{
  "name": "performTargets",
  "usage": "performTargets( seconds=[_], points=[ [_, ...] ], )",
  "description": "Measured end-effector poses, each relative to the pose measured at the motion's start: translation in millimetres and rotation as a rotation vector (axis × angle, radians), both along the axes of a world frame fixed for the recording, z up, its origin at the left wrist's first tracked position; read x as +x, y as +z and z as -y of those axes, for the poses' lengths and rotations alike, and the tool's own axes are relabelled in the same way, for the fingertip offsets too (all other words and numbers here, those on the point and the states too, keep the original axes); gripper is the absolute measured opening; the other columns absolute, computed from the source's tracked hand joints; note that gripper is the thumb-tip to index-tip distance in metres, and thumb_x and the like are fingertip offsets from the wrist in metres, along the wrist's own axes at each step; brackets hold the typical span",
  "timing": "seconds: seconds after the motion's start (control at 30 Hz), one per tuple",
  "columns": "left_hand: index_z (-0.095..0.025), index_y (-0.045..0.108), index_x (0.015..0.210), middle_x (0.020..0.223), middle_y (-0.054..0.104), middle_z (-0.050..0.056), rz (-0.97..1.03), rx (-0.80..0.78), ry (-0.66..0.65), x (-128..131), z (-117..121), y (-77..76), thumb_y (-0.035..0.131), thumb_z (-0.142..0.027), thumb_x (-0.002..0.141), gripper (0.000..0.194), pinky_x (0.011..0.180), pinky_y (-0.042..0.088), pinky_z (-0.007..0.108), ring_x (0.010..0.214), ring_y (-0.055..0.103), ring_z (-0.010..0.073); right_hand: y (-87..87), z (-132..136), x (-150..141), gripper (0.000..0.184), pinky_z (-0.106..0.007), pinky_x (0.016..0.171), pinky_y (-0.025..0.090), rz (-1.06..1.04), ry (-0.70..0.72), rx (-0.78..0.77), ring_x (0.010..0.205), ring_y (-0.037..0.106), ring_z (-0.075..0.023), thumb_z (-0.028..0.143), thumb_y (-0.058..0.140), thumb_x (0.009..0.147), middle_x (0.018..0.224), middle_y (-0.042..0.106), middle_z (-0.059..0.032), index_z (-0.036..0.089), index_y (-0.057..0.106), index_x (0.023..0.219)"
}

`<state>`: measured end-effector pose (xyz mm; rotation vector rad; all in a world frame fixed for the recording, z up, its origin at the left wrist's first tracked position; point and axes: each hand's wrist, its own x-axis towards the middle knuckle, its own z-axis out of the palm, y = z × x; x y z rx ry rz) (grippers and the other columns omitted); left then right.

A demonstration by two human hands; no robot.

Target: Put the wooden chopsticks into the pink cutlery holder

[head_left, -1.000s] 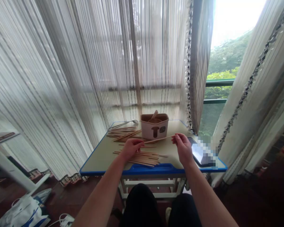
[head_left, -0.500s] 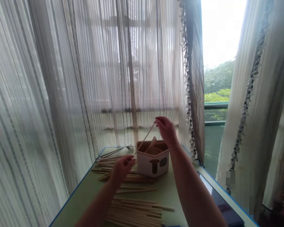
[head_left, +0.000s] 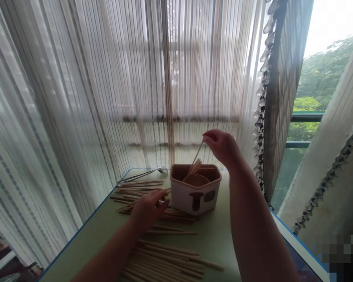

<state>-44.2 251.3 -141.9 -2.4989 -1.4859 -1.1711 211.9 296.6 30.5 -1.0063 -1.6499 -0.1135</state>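
Note:
My right hand is raised above the back right of the divided holder, pinching the upper end of a chopstick. That chopstick slants down toward the holder, its lower part among the bundle of chopsticks leaning inside. The holder is white outside and brown inside, with dark shapes on its front. To its left, my left hand rests low over a spread of wooden chopsticks, fingers curled together at the tips. Whatever is between those fingers is too dim to make out.
Nearer me, another row of chopsticks lies on the pale green table with its blue edge. A metal utensil with long handles lies at the back left. A dark flat device is at the right edge. Striped curtains hang behind.
The chopstick in my right hand has gone from slanting across the holder's left side to pointing down into it. My left hand has moved over the chopsticks. The view has shifted left.

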Motion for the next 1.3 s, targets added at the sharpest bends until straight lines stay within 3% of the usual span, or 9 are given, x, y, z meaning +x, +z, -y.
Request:
performTargets(
  seconds=[0.2, 0.33, 0.7, 0.83, 1.07, 1.3],
  points=[
    [-0.023, 0.064, 0.091, 0.078, 0.064, 0.002, -0.029, -0.019, 0.030, -2, 0, -2.9, 0.051, -0.035, 0.080, 0.021, 0.059, 0.040, 0.022, 0.058, 0.055, 0.0106, -15.9, -16, 3, 0.009, -0.024, 0.050, 0.038, 0.289, 0.040, -0.209, 0.050, 0.051, -0.0106, 0.021, 0.060, 0.066, 0.058, 0.063, -0.0010, 0.020, 0.068, 0.062],
    [-0.022, 0.063, 0.088, 0.076, 0.063, 0.002, -0.076, -0.044, 0.019, 0, 3, -0.9, 0.051, -0.035, 0.081, 0.020, 0.058, 0.039, 0.022, 0.058, 0.054, 0.0104, -23.6, -26, 6, 0.009, -0.023, 0.047, 0.036, 0.370, 0.086, -0.369, 0.043, 0.046, -0.0084, 0.017, 0.062, 0.062, 0.050, 0.060, 0.0004, 0.021, 0.068, 0.057],
    [-0.020, 0.064, 0.087, 0.075, 0.062, 0.001, -0.104, -0.042, 0.021, 0, 8, 4.7, 0.050, -0.030, 0.081, 0.018, 0.060, 0.039, 0.021, 0.060, 0.053, 0.0092, -7.8, -5, 2, 0.018, -0.022, 0.053, 0.038, 0.475, -0.010, -0.582, 0.062, 0.056, -0.0124, 0.021, 0.059, 0.067, 0.073, 0.068, -0.0033, 0.019, 0.073, 0.078],
    [-0.019, 0.066, 0.083, 0.075, 0.061, 0.002, -0.167, -0.084, -0.073, 5, 18, 12.0, 0.051, -0.035, 0.080, 0.021, 0.059, 0.039, 0.020, 0.060, 0.052, 0.0087, -6.6, -3, 3, 0.020, -0.023, 0.056, 0.040, 0.496, -0.004, -0.655, 0.065, 0.058, -0.0139, 0.020, 0.058, 0.068, 0.077, 0.069, -0.0036, 0.021, 0.073, 0.081],
    [-0.019, 0.069, 0.086, 0.078, 0.061, 0.003, -0.290, -0.240, -0.308, 12, 40, 25.8, 0.059, -0.036, 0.074, 0.023, 0.064, 0.041, 0.021, 0.069, 0.054, 0.0116, 0.9, 10, 8, 0.024, -0.025, 0.059, 0.043, 0.495, -0.015, -0.571, 0.065, 0.059, -0.0140, 0.022, 0.058, 0.069, 0.080, 0.069, -0.0046, 0.021, 0.072, 0.089],
    [-0.018, 0.071, 0.083, 0.080, 0.064, 0.004, -0.330, -0.323, -0.349, 8, 47, 26.1, 0.062, -0.035, 0.071, 0.023, 0.066, 0.041, 0.021, 0.070, 0.055, 0.0122, 8.1, 33, 1, 0.019, -0.030, 0.061, 0.043, 0.501, -0.056, -0.557, 0.067, 0.058, -0.0170, 0.026, 0.063, 0.069, 0.077, 0.067, -0.0021, 0.025, 0.073, 0.085]
  ],
)
